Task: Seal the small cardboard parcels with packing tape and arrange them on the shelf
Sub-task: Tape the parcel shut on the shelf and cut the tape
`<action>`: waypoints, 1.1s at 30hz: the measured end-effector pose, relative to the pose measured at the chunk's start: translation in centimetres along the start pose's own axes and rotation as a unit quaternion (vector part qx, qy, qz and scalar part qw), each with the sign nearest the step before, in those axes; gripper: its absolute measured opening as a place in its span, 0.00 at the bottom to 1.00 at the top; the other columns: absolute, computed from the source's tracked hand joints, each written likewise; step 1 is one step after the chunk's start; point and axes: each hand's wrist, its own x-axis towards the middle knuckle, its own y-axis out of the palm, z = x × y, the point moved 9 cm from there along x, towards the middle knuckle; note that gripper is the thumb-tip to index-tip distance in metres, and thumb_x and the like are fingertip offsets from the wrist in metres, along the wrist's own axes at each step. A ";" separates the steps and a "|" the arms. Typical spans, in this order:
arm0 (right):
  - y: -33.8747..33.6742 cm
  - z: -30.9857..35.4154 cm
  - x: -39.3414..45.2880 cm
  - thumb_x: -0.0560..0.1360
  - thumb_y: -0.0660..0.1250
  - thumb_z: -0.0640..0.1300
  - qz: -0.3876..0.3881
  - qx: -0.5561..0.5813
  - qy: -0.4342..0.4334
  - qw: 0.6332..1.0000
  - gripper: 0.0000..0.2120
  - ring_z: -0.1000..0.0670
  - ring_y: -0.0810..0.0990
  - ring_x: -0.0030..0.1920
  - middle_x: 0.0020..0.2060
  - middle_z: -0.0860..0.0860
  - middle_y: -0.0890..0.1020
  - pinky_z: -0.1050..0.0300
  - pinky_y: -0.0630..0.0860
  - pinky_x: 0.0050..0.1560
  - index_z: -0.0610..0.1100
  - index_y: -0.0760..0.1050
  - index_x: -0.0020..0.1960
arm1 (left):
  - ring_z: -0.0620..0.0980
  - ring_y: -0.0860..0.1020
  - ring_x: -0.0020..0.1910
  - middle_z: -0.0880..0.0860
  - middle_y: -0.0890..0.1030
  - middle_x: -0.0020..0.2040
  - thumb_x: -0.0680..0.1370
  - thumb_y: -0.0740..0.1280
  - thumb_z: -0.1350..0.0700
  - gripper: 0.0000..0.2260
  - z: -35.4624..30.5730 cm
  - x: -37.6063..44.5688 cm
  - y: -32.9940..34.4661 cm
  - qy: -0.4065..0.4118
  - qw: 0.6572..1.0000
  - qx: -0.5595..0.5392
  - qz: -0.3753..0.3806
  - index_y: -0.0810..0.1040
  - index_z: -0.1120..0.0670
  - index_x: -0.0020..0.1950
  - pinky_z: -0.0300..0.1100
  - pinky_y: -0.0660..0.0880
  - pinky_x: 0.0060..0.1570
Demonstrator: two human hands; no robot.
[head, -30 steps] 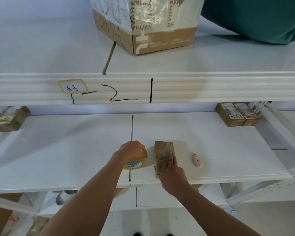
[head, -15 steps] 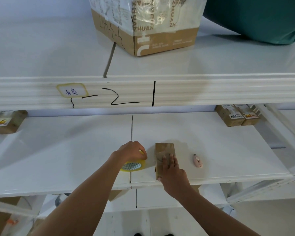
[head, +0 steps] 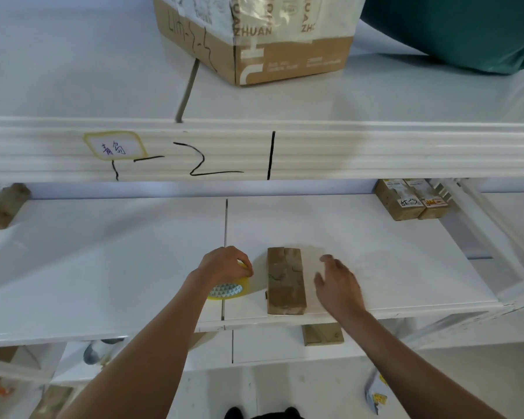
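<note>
With the right hand (head: 339, 287) relaxed just right of the parcel (head: 286, 282) and the left hand (head: 226, 264) gripping the tape roll (head: 229, 290) left of it, unrestrained cardboard could skid when tape pulls.

Light: bright, even and diffuse, washing out the glossy white shelf board (head: 103, 267).
Shadows: soft, faint beside the small brown cardboard parcel (head: 286, 281).
Blur: right hand (head: 338, 287) smeared; frame corners soft.
Distortion: wide-angle bowing of the ribbed white shelf rail (head: 375, 151).
</note>
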 end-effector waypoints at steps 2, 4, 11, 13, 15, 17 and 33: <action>0.3 -3.1 1.4 0.82 0.61 0.42 0.004 -0.004 0.091 0.996 0.15 0.43 0.79 0.59 0.59 0.43 0.80 0.49 0.78 0.59 0.41 0.69 0.67 | 0.47 0.79 0.49 0.44 0.83 0.56 0.75 0.70 0.41 0.11 -0.2 -0.1 0.1 0.002 1.000 0.008 0.002 0.84 0.42 0.53 0.41 0.78 0.50; 0.7 -5.3 2.2 0.82 0.61 0.43 0.020 -0.004 0.156 0.988 0.13 0.41 0.78 0.60 0.59 0.41 0.78 0.47 0.76 0.58 0.38 0.70 0.64 | 0.47 0.79 0.49 0.45 0.83 0.56 0.75 0.69 0.41 0.11 -0.3 -0.1 0.0 0.002 1.000 0.014 -0.001 0.84 0.42 0.54 0.40 0.77 0.50; 2.5 -7.5 3.4 0.82 0.63 0.45 0.054 -0.011 0.217 0.975 0.17 0.39 0.75 0.65 0.62 0.40 0.76 0.47 0.74 0.60 0.37 0.72 0.67 | 0.48 0.80 0.50 0.45 0.83 0.56 0.75 0.70 0.41 0.11 -0.3 -0.3 0.0 -0.005 1.000 0.021 -0.001 0.84 0.42 0.54 0.42 0.80 0.53; 2.9 -7.5 3.5 0.80 0.65 0.41 0.062 -0.015 0.221 0.973 0.17 0.40 0.76 0.64 0.62 0.41 0.77 0.47 0.75 0.60 0.37 0.71 0.68 | 0.48 0.80 0.50 0.45 0.83 0.56 0.75 0.69 0.40 0.11 -0.4 -0.3 0.0 -0.004 1.000 0.022 -0.002 0.84 0.42 0.54 0.42 0.79 0.52; 3.3 -7.5 3.4 0.79 0.66 0.38 0.060 -0.010 0.228 0.972 0.18 0.40 0.77 0.63 0.62 0.41 0.77 0.47 0.76 0.60 0.37 0.71 0.68 | 0.48 0.80 0.50 0.46 0.83 0.57 0.76 0.69 0.40 0.12 -0.4 -0.3 0.0 -0.003 1.000 0.026 0.001 0.83 0.42 0.55 0.42 0.79 0.52; 3.3 -7.5 3.3 0.78 0.68 0.37 0.051 0.010 0.234 0.971 0.18 0.40 0.79 0.61 0.61 0.40 0.77 0.48 0.78 0.57 0.37 0.72 0.67 | 0.47 0.79 0.49 0.45 0.83 0.57 0.76 0.68 0.41 0.12 -0.4 -0.4 0.0 -0.004 1.000 0.028 0.003 0.83 0.43 0.56 0.40 0.78 0.51; 4.4 9.5 -0.5 0.80 0.63 0.45 -0.019 0.394 0.063 0.917 0.10 0.53 0.75 0.34 0.34 0.51 0.78 0.59 0.72 0.35 0.45 0.76 0.41 | 0.50 0.79 0.53 0.46 0.81 0.58 0.79 0.63 0.43 0.10 -0.1 0.1 0.8 -0.020 0.996 -0.003 0.090 0.82 0.39 0.54 0.44 0.76 0.52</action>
